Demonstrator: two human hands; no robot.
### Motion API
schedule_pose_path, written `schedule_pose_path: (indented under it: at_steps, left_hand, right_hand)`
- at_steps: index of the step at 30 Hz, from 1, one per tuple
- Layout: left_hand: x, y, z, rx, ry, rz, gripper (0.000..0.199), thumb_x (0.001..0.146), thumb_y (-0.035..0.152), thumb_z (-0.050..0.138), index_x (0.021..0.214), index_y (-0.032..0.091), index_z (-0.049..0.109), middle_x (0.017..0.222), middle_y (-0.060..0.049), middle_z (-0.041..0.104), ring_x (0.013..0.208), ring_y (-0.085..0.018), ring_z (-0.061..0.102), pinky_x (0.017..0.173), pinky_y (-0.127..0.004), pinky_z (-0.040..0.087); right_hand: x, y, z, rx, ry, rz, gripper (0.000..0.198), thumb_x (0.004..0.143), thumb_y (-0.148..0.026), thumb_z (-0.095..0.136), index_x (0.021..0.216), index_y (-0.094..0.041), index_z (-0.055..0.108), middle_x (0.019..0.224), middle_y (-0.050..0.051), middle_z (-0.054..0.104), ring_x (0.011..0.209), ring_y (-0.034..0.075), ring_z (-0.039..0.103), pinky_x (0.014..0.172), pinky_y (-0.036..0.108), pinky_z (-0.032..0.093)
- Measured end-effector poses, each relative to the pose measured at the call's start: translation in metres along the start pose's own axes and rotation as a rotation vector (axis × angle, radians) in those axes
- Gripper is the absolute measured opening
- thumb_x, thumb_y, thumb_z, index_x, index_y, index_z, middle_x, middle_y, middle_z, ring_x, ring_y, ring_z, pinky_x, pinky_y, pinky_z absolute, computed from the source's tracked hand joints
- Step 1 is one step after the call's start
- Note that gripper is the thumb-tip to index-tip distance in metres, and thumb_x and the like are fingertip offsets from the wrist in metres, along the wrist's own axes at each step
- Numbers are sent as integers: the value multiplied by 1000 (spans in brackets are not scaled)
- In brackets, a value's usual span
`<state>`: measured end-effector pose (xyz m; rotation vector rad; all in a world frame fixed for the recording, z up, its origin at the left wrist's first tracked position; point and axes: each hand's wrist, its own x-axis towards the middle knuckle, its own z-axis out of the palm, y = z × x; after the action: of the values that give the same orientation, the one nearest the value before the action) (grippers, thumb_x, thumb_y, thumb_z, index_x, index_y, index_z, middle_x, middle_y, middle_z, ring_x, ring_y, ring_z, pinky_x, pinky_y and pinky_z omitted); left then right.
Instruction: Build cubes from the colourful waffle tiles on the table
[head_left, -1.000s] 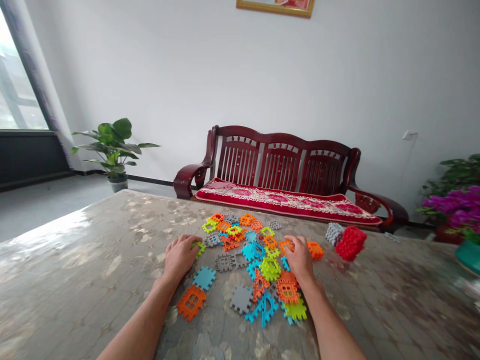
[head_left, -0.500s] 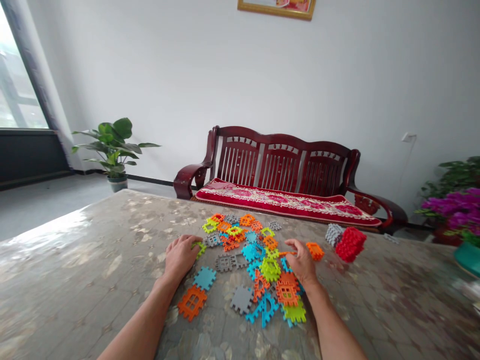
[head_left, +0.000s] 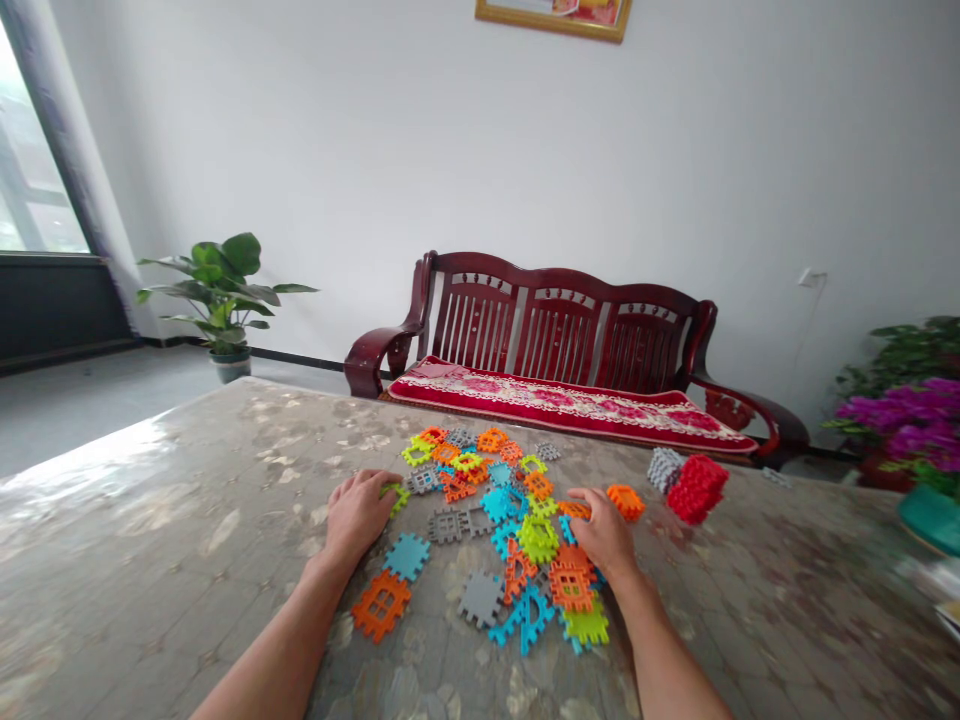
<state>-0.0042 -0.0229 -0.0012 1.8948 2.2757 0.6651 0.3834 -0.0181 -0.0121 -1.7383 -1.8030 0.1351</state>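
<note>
Flat plastic interlocking building tiles with notched edges lie in a loose heap on the table. My left hand [head_left: 361, 512] is palm down at the heap's left side, its index finger and thumb around a lime-green tile [head_left: 398, 497]. On the right side, my right hand [head_left: 606, 532] has its thumb and index finger about a small orange tile [head_left: 574, 509], partly hidden by the fingers. Under the right wrist sit an orange window tile [head_left: 571, 585] and a lime tile [head_left: 588, 624]. Nearer my left forearm are a teal tile [head_left: 407, 556] and an orange window tile [head_left: 381, 605].
A red block [head_left: 697, 489] and a grey block [head_left: 664, 469] stand right of the heap, beside an orange piece [head_left: 625, 503]. A wooden bench [head_left: 562, 340] is behind the table [head_left: 247, 480]. At the right edge is a teal flowerpot [head_left: 932, 518].
My right index finger has come down slightly, and the orange tile at it shows more of its face. My left hand keeps its place. The whole view has shifted a little.
</note>
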Motion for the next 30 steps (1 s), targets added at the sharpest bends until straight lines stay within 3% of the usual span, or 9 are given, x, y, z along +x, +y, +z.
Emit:
schedule_pose_path:
  at_steps: [4, 8, 12, 15, 21, 25, 30]
  left_hand:
    - [0, 0, 1, 0, 7, 0, 38, 85, 31, 43, 109, 32, 72, 125, -3, 66, 116, -28, 57, 102, -44, 38]
    - [0, 0, 1, 1, 6, -1, 38, 85, 31, 43, 109, 33, 72, 125, -2, 66, 116, -28, 57, 102, -44, 38]
    - [0, 0, 1, 2, 5, -6, 38, 84, 31, 43, 109, 34, 72, 125, -1, 66, 116, -27, 57, 103, -44, 38]
    - [1, 0, 1, 6, 6, -12, 38, 84, 30, 44, 109, 34, 72, 125, -1, 66, 117, -27, 57, 103, -44, 38]
    - [2, -1, 2, 12, 7, -15, 37, 85, 32, 45, 109, 33, 72, 125, -1, 66, 117, -27, 57, 103, -44, 38]
    - [3, -3, 4, 14, 20, -4, 36, 85, 32, 45, 109, 34, 72, 124, -1, 67, 118, -28, 57, 103, -44, 39]
    - [3, -4, 5, 14, 16, -1, 37, 86, 32, 44, 110, 34, 72, 126, -2, 66, 118, -28, 56, 104, -45, 38]
  right_hand:
    - [2, 4, 2, 81, -6, 32, 43, 66, -17, 49, 106, -20, 66, 112, 7, 67, 107, 23, 62, 94, 34, 47]
    - [2, 2, 2, 43, -16, -21, 46, 67, -21, 52, 112, -20, 65, 113, 8, 68, 109, 26, 61, 97, 38, 46]
    - [0, 2, 7, -18, 44, -40, 44, 69, -26, 57, 111, -19, 66, 111, 10, 68, 107, 28, 62, 97, 41, 46]
    - [0, 4, 13, 54, 96, -53, 44, 71, -26, 57, 114, -19, 64, 111, 10, 68, 106, 26, 62, 96, 40, 48]
    - [9, 10, 3, 135, 397, -153, 48, 75, -31, 55, 121, -18, 60, 114, 11, 65, 109, 26, 58, 100, 43, 45]
    - [15, 31, -17, 50, 571, 7, 55, 73, -40, 55, 121, -15, 60, 112, 15, 64, 106, 29, 57, 97, 45, 44]
    - [15, 62, -28, 38, 573, 234, 64, 67, -48, 57, 121, -14, 61, 113, 17, 65, 100, 30, 60, 91, 44, 46]
